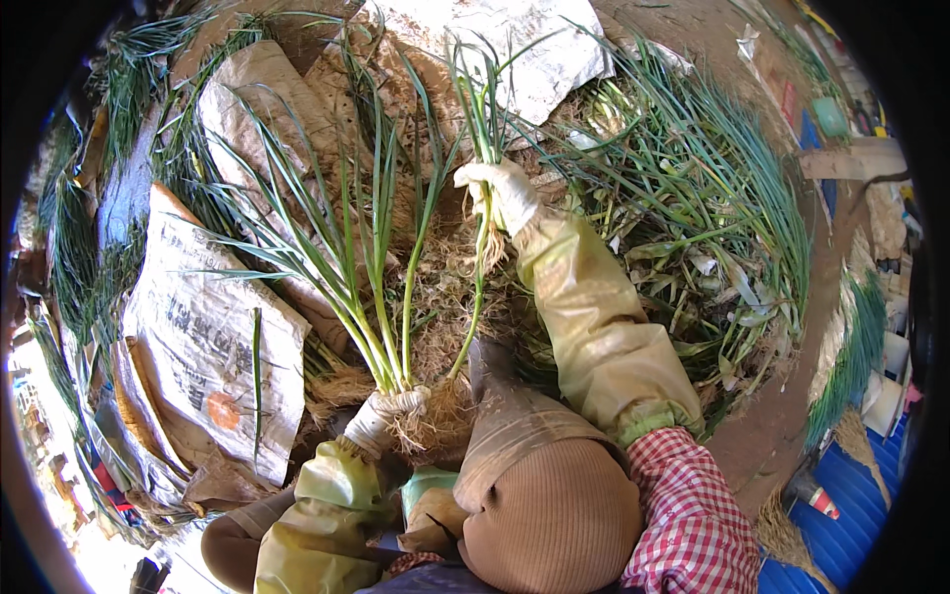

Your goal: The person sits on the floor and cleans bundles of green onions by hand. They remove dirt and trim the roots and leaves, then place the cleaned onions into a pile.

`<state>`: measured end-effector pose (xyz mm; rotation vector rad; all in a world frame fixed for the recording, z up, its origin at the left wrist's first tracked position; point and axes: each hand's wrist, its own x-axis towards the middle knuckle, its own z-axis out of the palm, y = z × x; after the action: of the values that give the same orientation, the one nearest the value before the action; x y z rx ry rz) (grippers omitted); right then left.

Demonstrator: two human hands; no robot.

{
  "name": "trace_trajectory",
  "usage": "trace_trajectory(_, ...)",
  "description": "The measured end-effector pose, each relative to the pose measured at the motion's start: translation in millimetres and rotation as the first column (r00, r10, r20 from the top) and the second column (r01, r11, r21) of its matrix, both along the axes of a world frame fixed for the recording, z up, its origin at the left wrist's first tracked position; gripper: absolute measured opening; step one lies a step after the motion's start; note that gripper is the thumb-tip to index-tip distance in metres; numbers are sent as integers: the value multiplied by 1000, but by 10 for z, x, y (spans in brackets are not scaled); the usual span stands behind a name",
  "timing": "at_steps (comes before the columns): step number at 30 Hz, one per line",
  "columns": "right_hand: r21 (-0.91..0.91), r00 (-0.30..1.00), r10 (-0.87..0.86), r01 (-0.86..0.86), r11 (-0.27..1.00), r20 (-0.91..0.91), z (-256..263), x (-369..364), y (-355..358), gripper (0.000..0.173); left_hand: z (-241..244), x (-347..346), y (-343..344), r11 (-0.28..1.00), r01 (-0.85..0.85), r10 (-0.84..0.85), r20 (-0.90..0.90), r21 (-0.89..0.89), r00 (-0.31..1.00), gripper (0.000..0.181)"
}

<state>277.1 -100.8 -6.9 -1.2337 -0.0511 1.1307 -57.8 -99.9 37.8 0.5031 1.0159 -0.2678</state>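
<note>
Low in front of me, my gloved left hand [390, 416] grips a bunch of green onions [378, 334] near the base, their leaves fanning upward. Tangled roots [429, 423] hang beside its fingers. Farther forward, my gloved right hand [499, 194] is closed around more green onion stalks [484, 122]; leaves rise above the fist and pale roots dangle below it. One separate stalk [475, 319] runs down from near the right hand toward the root clump by the left. My fingers hide exactly where each stalk is held.
A large heap of green onions and stripped leaves [690, 215] lies on the right. Printed woven sacks [215, 349] spread at left, with more green onions [82, 245] beyond. Root and soil litter [445, 297] covers the ground ahead. My boot [519, 416] stands close to both hands.
</note>
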Motion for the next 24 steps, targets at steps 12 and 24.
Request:
trace_trajectory(12,-298,854,55,-240,924,-517,-263,-935,-1812,36,-21,455,-130,990,-137,143,251,-41,957,21)
trace_trajectory(24,-198,932,195,-262,944,-306,-105,-1064,-912,16,15,589,-331,972,-172,184,63,-159,981,21)
